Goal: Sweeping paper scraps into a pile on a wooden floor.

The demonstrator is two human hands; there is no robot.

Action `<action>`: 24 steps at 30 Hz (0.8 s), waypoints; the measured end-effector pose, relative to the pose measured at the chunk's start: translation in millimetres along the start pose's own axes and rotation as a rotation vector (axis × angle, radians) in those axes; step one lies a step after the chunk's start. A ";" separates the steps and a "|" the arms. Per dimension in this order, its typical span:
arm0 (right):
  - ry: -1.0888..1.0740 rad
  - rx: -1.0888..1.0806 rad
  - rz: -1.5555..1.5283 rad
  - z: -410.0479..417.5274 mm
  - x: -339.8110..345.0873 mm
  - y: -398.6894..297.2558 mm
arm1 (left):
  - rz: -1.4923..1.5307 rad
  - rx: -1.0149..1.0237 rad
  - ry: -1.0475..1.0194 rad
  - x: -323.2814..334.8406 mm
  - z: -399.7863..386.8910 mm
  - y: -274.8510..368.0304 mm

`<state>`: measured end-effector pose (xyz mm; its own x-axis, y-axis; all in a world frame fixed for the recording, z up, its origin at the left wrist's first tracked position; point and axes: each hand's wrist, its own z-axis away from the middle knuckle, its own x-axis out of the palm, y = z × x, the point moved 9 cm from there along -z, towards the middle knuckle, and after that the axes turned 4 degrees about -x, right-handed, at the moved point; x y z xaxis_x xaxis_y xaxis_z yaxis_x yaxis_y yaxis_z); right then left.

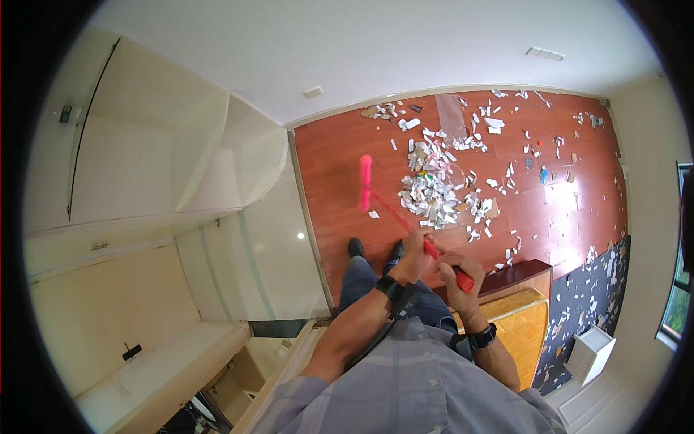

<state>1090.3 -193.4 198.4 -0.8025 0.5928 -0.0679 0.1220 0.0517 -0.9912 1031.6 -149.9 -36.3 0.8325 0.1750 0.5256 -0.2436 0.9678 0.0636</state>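
Both my hands grip the red handle [400, 217] of a broom, one behind the other. My left hand [416, 256] is the further forward of the two. My right hand [462, 278] is wrapped near the handle's end. The pink broom head [366, 183] is blurred, and I cannot tell whether it touches the floor. Right of it is a heap of white paper scraps [431, 187], mixed with a few coloured bits. A single white scrap [373, 215] lies close below the broom head.
More scraps are scattered over the reddish wood floor [336, 163] and a dark mat [574, 304]. At lower right are a wooden bed frame [515, 274], a yellow mattress [515, 320] and a white drawer unit [590, 352]. A pale tiled floor [260, 260] lies left of a threshold.
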 end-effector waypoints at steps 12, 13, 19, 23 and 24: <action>-0.150 0.323 -0.034 35.0 51.7 95.3 | -0.058 -0.119 0.010 -145.4 -45.2 -6.4; -0.095 0.364 0.017 35.4 38.9 80.1 | -0.022 -0.124 -0.072 -134.9 -50.6 -15.0; 0.022 0.184 0.294 19.6 -16.4 23.5 | 0.023 -0.107 -0.262 10.5 -34.1 -50.2; -0.051 0.037 0.409 -3.0 -1.0 -15.4 | -0.145 -0.224 -0.304 36.1 -21.7 -42.7; -0.056 0.036 0.405 -3.4 1.7 -23.4 | -0.142 -0.290 -0.394 42.9 -15.4 -44.9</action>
<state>1088.0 -190.8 221.8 -0.7245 0.5147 -0.4586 0.4149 -0.2057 -0.8863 1086.0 -183.1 -29.7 0.5831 0.0106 0.8123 0.0528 0.9973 -0.0510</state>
